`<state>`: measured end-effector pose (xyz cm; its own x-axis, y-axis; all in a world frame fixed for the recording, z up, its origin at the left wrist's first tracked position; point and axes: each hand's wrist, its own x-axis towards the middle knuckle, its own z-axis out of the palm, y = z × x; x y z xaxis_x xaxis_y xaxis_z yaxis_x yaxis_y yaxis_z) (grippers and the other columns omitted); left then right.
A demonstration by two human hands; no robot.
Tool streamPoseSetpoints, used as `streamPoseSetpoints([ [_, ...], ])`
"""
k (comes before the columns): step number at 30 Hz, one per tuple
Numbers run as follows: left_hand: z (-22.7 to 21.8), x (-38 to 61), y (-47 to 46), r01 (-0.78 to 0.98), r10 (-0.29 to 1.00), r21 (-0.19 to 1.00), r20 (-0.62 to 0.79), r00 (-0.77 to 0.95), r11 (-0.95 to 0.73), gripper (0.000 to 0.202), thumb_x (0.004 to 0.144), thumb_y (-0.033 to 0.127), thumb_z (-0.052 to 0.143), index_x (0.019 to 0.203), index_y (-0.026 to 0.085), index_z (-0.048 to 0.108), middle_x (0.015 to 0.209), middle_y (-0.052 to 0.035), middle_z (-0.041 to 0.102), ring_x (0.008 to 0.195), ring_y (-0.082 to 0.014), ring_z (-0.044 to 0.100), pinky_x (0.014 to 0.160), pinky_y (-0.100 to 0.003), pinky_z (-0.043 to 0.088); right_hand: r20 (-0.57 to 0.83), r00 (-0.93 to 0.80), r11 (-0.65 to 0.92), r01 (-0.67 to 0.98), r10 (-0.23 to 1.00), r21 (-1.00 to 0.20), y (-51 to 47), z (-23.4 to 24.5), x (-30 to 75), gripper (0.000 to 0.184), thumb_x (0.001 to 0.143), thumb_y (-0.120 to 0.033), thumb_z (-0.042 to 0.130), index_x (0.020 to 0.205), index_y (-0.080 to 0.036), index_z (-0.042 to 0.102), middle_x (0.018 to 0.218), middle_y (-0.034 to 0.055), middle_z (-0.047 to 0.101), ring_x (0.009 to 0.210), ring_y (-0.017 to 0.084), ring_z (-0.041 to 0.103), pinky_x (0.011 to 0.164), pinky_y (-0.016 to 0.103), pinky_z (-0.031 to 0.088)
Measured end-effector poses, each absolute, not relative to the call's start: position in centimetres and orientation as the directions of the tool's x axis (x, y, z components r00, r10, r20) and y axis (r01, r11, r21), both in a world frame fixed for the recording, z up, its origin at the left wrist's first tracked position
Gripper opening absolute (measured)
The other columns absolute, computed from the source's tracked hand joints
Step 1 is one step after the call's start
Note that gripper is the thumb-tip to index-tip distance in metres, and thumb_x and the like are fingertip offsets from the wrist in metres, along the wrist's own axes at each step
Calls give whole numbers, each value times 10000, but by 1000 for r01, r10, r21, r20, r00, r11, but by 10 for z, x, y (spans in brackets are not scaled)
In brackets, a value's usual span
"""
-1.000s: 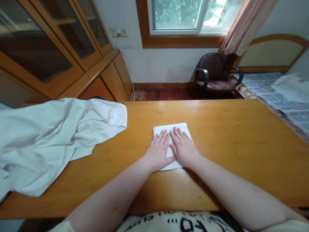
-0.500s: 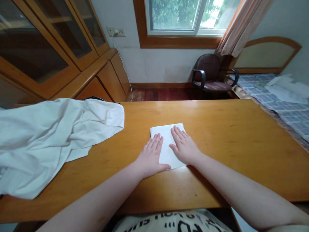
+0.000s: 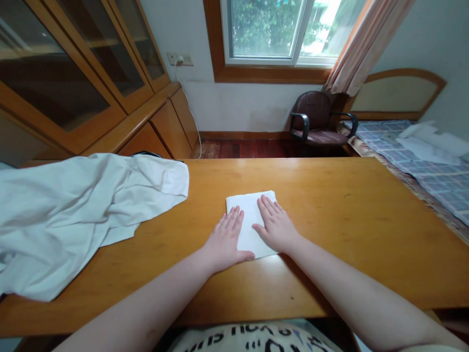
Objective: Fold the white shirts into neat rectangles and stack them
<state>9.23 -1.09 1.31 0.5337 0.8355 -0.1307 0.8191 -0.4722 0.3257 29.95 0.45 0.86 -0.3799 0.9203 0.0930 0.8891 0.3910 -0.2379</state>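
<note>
A flat white square (image 3: 249, 208) lies on the wooden surface (image 3: 348, 244), the left hand (image 3: 224, 242) over its 8 o'clock side and the right hand (image 3: 276, 227) over its 3 o'clock side. Both hands are laid palm down, fingers stretched out, gripping nothing. The left fingers point toward 1 o'clock, the thumb along the square's 6 o'clock edge; the right fingers point toward 11 o'clock. A bare strip of white shows between the two hands. Whether the square is cloth or paper, I cannot tell.

From the square, a rumpled white cloth (image 3: 84, 210) lies at 9 o'clock, well apart from the left hand. A glass-fronted cabinet (image 3: 126, 100) stands between 10 and 11, a window (image 3: 264, 29) at 12, a maroon chair (image 3: 313, 112) near 1, and a bed (image 3: 414, 151) at 2.
</note>
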Motion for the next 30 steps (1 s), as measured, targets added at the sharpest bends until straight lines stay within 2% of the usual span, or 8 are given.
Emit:
streamPoseSetpoints([
  [5,11,83,-11,754,819,442,-69,569,-486,902,808,637,472,1503,156,155,1567,-156,115,1440,-283,107,1146,-478,175,150,-367,385,736,918,-556,12,0,320,566,944,-419,331,1455,-174,341,1491,148,349,1389,230,294,1119,483,238],
  [8,8,76,-7,752,886,521,20,463,-405,651,910,511,363,1466,182,287,1533,-127,277,1414,-257,232,1136,-469,233,203,-160,258,593,966,-763,20,-4,335,492,938,-364,347,1395,-200,429,1397,145,489,1285,231,455,1057,457,349],
  [10,5,73,-3,788,945,531,84,317,-312,577,914,450,375,1423,180,363,1484,-130,377,1380,-266,311,1122,-487,270,223,-22,192,589,975,-785,24,-2,341,466,916,-360,393,1334,-182,494,1317,153,559,1228,248,507,1034,462,377],
  [13,3,69,4,832,971,500,152,187,-239,543,887,409,434,1377,176,415,1432,-141,442,1341,-287,369,1106,-506,299,300,-10,222,696,954,-683,18,8,338,450,904,-347,420,1302,-164,520,1323,166,547,1251,265,480,1055,484,351],
  [16,5,68,9,840,969,485,144,199,-245,529,880,400,442,1359,174,432,1426,-142,448,1340,-287,372,1106,-497,303,312,-234,371,774,921,-513,1,19,321,516,917,-379,418,1374,-141,446,1448,176,410,1357,264,345,1093,477,305],
  [20,8,70,10,825,954,484,81,289,-291,551,873,428,455,1367,186,424,1444,-127,434,1362,-278,340,1130,-515,231,175,-443,476,818,879,-323,-14,22,294,756,892,-559,416,1483,-114,262,1544,178,194,1435,290,119,1130,528,180],
  [23,9,70,10,817,952,499,57,302,-289,568,867,436,466,1374,186,417,1458,-121,417,1366,-269,335,1139,-516,198,66,-478,479,846,876,-233,-14,18,284,821,867,-647,376,1485,-117,271,1539,181,191,1430,317,130,1129,559,117],
  [30,10,64,14,618,976,758,130,172,-210,391,890,409,428,1176,197,589,1246,-89,609,1211,-230,508,1073,-436,343,-15,-481,472,865,876,-168,-10,15,284,826,877,-646,339,1483,-91,269,1539,184,176,1427,327,136,1131,553,79],
])
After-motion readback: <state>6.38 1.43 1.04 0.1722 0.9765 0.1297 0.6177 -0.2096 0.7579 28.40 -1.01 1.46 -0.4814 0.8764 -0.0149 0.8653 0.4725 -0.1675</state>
